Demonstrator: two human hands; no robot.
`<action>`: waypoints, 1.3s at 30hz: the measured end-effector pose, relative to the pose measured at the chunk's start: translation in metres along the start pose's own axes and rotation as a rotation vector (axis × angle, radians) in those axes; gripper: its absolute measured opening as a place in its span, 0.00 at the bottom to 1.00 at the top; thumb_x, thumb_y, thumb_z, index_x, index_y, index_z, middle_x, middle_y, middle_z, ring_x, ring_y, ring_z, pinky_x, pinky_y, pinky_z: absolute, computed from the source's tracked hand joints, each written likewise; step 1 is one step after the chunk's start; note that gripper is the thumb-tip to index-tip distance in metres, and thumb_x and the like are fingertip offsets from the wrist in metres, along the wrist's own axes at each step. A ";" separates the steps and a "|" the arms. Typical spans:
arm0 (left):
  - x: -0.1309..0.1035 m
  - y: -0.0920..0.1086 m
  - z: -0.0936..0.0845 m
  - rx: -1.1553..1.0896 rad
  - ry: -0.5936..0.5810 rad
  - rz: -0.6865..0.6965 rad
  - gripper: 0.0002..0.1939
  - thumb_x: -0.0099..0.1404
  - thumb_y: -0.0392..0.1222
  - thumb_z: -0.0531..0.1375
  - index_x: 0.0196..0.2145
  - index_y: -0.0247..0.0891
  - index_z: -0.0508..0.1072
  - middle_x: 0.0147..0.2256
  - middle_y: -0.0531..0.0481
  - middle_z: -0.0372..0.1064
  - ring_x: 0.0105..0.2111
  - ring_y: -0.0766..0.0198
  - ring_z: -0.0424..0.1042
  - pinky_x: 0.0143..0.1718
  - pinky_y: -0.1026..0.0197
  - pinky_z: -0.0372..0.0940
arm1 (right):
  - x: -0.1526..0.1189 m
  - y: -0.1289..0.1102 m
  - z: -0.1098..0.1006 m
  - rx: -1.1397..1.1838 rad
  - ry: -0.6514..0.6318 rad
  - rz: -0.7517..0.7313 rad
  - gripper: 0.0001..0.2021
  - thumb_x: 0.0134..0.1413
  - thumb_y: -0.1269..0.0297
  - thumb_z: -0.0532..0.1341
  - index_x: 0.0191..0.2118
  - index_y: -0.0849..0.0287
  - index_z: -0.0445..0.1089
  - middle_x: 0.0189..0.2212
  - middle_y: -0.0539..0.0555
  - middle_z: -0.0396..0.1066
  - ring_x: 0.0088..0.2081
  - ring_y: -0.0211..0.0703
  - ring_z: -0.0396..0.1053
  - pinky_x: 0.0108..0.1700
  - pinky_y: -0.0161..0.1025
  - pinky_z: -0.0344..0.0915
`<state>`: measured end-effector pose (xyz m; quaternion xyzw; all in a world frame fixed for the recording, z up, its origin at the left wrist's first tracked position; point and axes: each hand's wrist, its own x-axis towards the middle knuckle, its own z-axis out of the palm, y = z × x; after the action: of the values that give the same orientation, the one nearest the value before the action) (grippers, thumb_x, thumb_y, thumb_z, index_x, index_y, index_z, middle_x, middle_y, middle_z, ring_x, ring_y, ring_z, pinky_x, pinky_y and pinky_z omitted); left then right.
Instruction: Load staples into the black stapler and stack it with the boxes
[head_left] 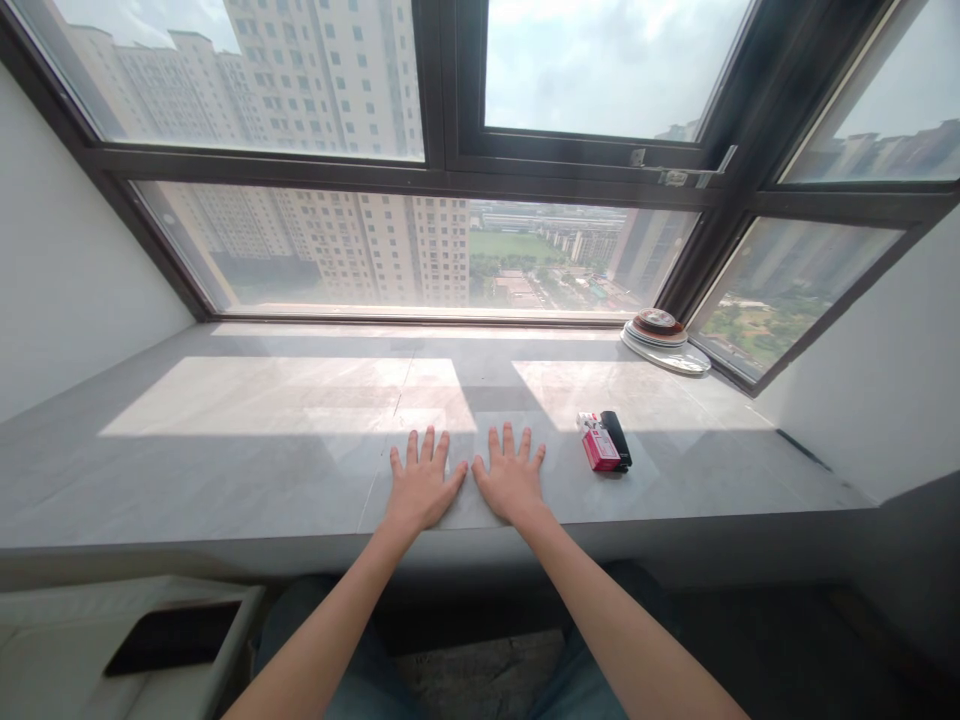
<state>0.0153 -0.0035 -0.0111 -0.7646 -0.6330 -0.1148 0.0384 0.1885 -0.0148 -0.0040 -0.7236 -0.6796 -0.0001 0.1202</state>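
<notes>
My left hand [424,483] lies flat on the grey marbled sill [247,490] near its front edge, palm down with the fingers spread. Beside it my right hand [511,474] rests the same way, the two thumb tips almost meeting. Neither hand holds anything. To the right of my right hand is a small red and white box [598,446], and a black stapler-like object [616,440] leans along its right side.
A stack of plates or lids [660,340] sits in the back right corner by the dark window frame [442,182]. Below the sill at the lower left, a dark flat object [174,638] lies on a pale surface [52,650]. White walls flank the sill.
</notes>
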 end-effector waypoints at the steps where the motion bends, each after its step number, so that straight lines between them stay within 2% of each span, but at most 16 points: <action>1: 0.000 0.000 0.000 0.001 -0.002 0.000 0.38 0.72 0.66 0.40 0.72 0.47 0.47 0.74 0.46 0.36 0.72 0.39 0.33 0.67 0.31 0.32 | 0.000 0.000 0.000 0.000 -0.001 0.002 0.37 0.67 0.42 0.44 0.75 0.55 0.42 0.75 0.60 0.33 0.72 0.69 0.26 0.65 0.71 0.21; 25: 0.000 0.002 -0.002 0.007 -0.039 -0.015 0.38 0.72 0.67 0.39 0.73 0.49 0.44 0.74 0.47 0.34 0.72 0.40 0.31 0.67 0.31 0.31 | 0.001 0.002 0.002 0.018 0.004 -0.003 0.37 0.67 0.42 0.44 0.75 0.54 0.42 0.75 0.59 0.33 0.72 0.68 0.26 0.65 0.71 0.21; 39: -0.003 0.006 -0.005 -0.012 -0.003 -0.028 0.37 0.72 0.64 0.43 0.73 0.46 0.46 0.73 0.44 0.42 0.72 0.41 0.33 0.67 0.32 0.29 | -0.005 -0.002 -0.004 0.025 0.020 0.015 0.35 0.68 0.44 0.45 0.74 0.56 0.46 0.73 0.62 0.40 0.72 0.66 0.29 0.66 0.68 0.21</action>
<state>0.0204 -0.0082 -0.0068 -0.7562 -0.6429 -0.1178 0.0310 0.1869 -0.0202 -0.0009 -0.7271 -0.6729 0.0017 0.1360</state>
